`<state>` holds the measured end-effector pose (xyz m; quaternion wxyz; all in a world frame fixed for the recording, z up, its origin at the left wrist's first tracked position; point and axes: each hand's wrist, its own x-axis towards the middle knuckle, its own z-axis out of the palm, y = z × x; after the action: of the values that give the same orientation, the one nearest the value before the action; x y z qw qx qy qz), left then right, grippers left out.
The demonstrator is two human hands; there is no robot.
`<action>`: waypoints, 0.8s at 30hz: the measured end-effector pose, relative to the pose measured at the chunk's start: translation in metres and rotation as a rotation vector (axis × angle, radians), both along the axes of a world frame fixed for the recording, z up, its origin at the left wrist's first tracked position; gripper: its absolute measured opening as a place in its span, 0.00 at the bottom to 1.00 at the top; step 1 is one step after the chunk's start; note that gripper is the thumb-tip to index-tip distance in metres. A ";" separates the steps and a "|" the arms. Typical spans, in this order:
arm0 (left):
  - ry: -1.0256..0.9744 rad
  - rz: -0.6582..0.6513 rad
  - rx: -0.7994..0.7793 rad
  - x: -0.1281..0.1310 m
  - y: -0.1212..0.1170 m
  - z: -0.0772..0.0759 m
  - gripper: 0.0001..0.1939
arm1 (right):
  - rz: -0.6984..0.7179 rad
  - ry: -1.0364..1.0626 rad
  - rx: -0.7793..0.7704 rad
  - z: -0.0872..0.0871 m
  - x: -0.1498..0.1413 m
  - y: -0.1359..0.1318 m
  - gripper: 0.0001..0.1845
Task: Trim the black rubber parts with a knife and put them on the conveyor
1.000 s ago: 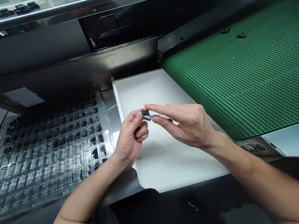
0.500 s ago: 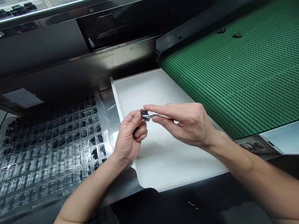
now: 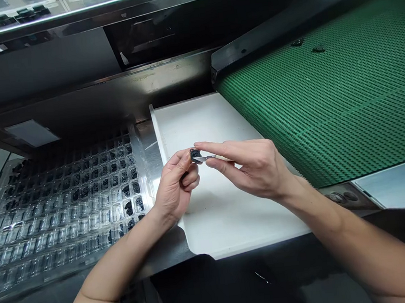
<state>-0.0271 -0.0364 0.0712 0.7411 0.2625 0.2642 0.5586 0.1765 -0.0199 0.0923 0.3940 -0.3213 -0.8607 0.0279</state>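
Observation:
My left hand (image 3: pixel 175 185) pinches a small black round part (image 3: pixel 194 153) between thumb and forefinger, over the white tray (image 3: pixel 206 117). My right hand (image 3: pixel 253 168) holds a thin metal blade (image 3: pixel 203 158), forefinger stretched along it, and the blade's tip touches the part. Both hands hover above the tray's middle. To the left lies a clear plastic blister tray (image 3: pixel 50 220); its upper rows hold several of the same black parts, its lower pockets look empty.
A green mesh conveyor belt (image 3: pixel 327 100) slopes up at the right, with two black parts (image 3: pixel 307 45) lying on it near the top. Dark metal machine housing (image 3: pixel 90 86) runs across the back. A dark gap opens below the tray's front edge.
Almost nothing differs. The hands with the part and blade stay in place over the white tray. The two parts on the belt have drifted slightly left.

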 end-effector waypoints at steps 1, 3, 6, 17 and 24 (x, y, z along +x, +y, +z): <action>-0.004 -0.001 -0.001 0.000 0.000 0.000 0.17 | 0.002 -0.001 0.007 0.000 0.000 0.000 0.19; -0.011 -0.003 -0.001 0.000 0.000 0.000 0.17 | 0.006 0.002 0.016 0.000 0.000 0.000 0.19; -0.007 -0.005 -0.005 0.000 0.000 0.001 0.17 | 0.002 0.002 0.014 0.000 0.001 0.000 0.18; 0.017 -0.029 0.013 -0.001 0.000 0.001 0.15 | 0.009 0.069 0.009 0.000 0.001 0.001 0.17; 0.040 -0.115 0.027 0.000 -0.002 0.002 0.14 | -0.004 0.140 -0.029 0.002 0.000 0.000 0.23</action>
<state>-0.0271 -0.0379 0.0734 0.7630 0.2982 0.2560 0.5132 0.1764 -0.0195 0.0946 0.4485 -0.3260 -0.8299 0.0622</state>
